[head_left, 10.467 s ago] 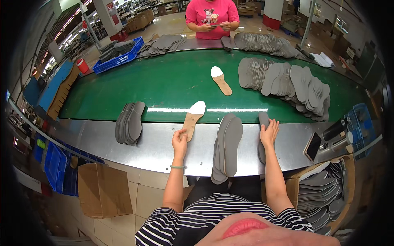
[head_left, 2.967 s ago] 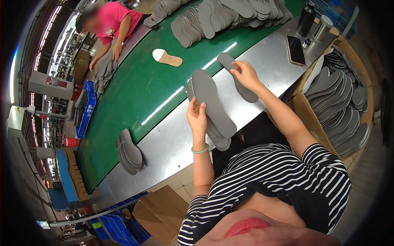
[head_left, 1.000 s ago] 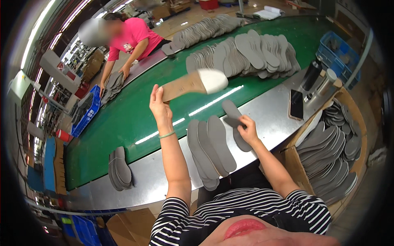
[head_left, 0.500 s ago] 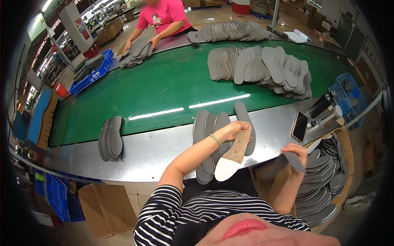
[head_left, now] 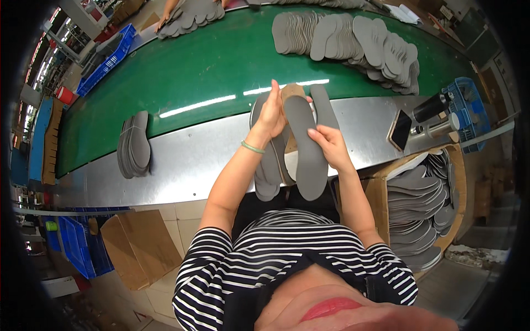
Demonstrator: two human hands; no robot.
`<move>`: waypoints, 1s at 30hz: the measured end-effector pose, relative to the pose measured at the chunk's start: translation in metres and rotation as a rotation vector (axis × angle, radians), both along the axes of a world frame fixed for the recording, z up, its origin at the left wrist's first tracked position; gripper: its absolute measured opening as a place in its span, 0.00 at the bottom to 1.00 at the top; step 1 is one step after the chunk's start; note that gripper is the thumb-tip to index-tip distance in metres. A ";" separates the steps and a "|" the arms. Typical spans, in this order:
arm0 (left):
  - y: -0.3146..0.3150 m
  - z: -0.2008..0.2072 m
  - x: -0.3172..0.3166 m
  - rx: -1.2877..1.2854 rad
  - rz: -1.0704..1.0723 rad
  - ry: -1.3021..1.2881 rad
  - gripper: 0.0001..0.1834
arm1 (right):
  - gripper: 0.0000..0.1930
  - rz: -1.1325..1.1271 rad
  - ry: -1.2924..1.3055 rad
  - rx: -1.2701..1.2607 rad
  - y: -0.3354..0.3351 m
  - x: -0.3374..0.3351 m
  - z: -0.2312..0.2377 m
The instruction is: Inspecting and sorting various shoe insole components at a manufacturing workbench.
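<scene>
Both hands hold a grey insole up over the steel worktop, flat side toward the camera. The left hand pinches its toe end, fingers closed; the right hand grips its edge mid-length, steadying it. A tan board seems pressed behind it, perhaps for aligning. More grey insoles lie beneath, a small stack well left.

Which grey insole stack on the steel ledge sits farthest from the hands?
The small grey insole stack at the ledge's left end, alone; the other stack lies under the hands.
</scene>
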State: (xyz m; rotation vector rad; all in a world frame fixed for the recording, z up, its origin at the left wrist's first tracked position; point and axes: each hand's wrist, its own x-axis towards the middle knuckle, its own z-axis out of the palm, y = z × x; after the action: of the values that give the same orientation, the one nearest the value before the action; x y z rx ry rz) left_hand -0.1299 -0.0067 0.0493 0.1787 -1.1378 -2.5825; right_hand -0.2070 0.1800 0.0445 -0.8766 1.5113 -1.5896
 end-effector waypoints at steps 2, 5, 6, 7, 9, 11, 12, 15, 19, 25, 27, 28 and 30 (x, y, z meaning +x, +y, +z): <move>0.006 0.007 0.006 -0.012 -0.002 0.028 0.44 | 0.11 0.010 -0.099 -0.044 -0.013 0.003 -0.002; 0.015 0.012 0.013 -0.008 0.025 0.046 0.47 | 0.11 0.006 -0.176 -0.079 -0.020 0.005 -0.001; 0.017 0.011 0.014 -0.008 0.022 0.081 0.47 | 0.11 0.012 -0.174 -0.070 -0.020 0.003 -0.006; 0.018 0.011 0.015 -0.009 0.018 0.118 0.47 | 0.11 0.013 -0.173 -0.066 -0.018 0.005 -0.007; 0.025 0.015 0.019 -0.023 0.032 0.126 0.47 | 0.12 -0.026 -0.198 -0.077 -0.017 0.008 -0.007; 0.028 0.015 0.020 -0.037 0.045 0.135 0.47 | 0.12 -0.028 -0.187 -0.077 -0.015 0.007 -0.009; 0.029 0.015 0.020 -0.054 0.050 0.138 0.47 | 0.12 -0.028 -0.177 -0.078 -0.014 0.007 -0.008; 0.030 0.017 0.022 -0.069 0.061 0.138 0.47 | 0.12 -0.036 -0.173 -0.089 -0.014 0.010 0.000; 0.030 0.018 0.024 -0.070 0.061 0.150 0.46 | 0.12 -0.029 -0.180 -0.099 -0.015 0.010 0.001; 0.029 0.018 0.024 -0.087 0.062 0.156 0.46 | 0.12 -0.014 -0.173 -0.099 -0.016 0.007 -0.002; 0.030 0.020 0.026 -0.081 0.065 0.146 0.46 | 0.12 -0.014 -0.169 -0.098 -0.015 0.007 -0.002; 0.030 0.020 0.026 -0.076 0.067 0.135 0.46 | 0.12 -0.014 -0.168 -0.098 -0.015 0.008 -0.001; 0.030 0.019 0.026 -0.080 0.064 0.143 0.46 | 0.12 -0.013 -0.180 -0.100 -0.015 0.009 0.000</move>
State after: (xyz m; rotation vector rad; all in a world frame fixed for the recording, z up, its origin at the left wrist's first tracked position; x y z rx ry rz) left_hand -0.1040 0.0229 0.0687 0.0124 -1.1611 -2.4455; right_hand -0.1985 0.1649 0.0441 -0.7573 1.3241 -1.7175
